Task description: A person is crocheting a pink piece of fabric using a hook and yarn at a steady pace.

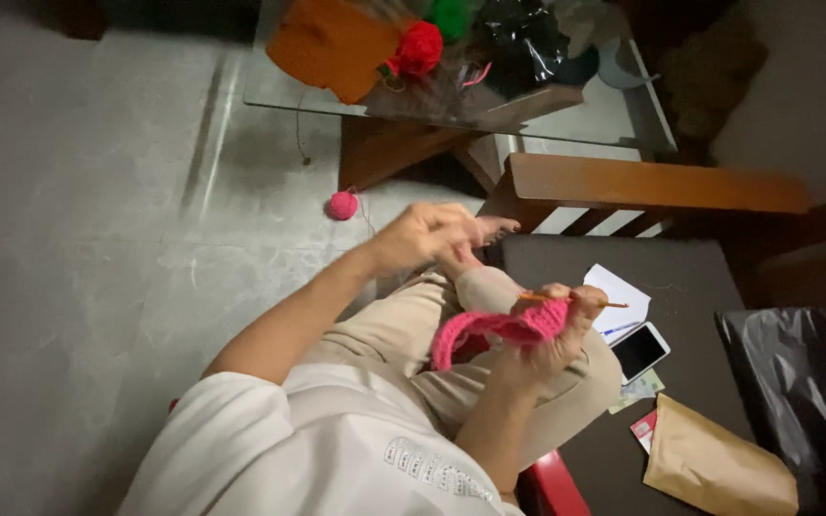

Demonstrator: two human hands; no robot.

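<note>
A seated person in a white top and beige trousers works pink yarn over the lap, seen from above. The right hand [552, 334] is closed around a strip of pink crochet work [499, 333] and a thin wooden hook [574, 301], whose tip points out past the fingers towards a white sheet of paper [623, 298]. The left hand [432, 234] is raised above the knee, its fingers curled loosely; whether a strand of yarn runs through them cannot be made out. A small pink yarn ball [342, 204] lies on the grey floor [78, 239], well apart from the hands, near the leg of a glass-topped table [270, 91] that carries orange fabric [332, 43] and a red yarn ball [418, 48]. Beside the person, on a dark seat [690, 277], lie a phone [641, 351], a blue pen [621, 329] and a brown paper bag [719, 468].
</note>
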